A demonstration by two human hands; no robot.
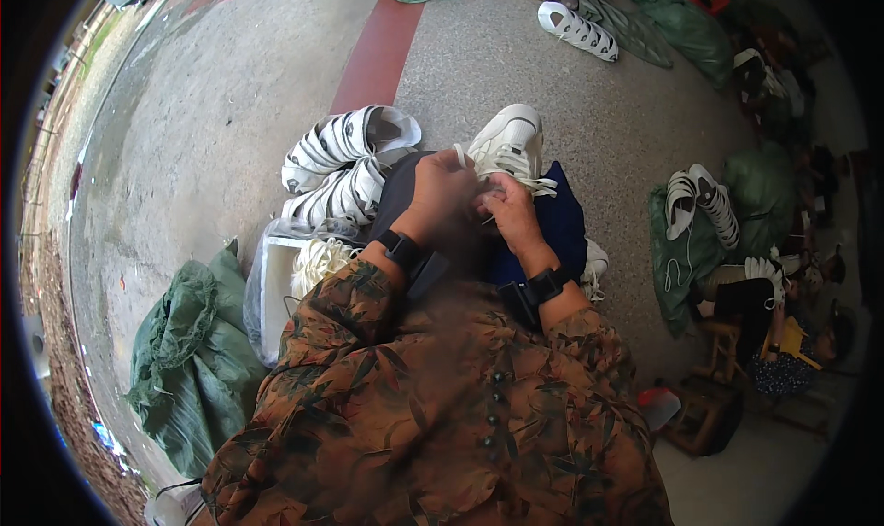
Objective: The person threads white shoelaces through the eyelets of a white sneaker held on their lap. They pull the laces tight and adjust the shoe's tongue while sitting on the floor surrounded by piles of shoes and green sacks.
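A white sneaker (509,139) rests in front of me at my lap, its toe pointing away. Pale laces (541,187) hang loose at its side. My left hand (440,187) is closed beside the shoe, with a strand of lace showing at its fingertips. Close against it, my right hand (512,215) pinches the lace with bent fingers near the shoe's opening. Exactly where the lace runs between the two hands is hidden by the fingers. A dark blue cloth (564,227) lies under the shoe and my right forearm.
White-and-black shoe uppers (333,146) are stacked on the left. Below them, a white box (273,291) in clear plastic holds bundled laces (320,261). A green sack (189,351) slumps at lower left. Another person (769,309) sits at right near more shoes (714,208). One more upper (578,32) lies ahead.
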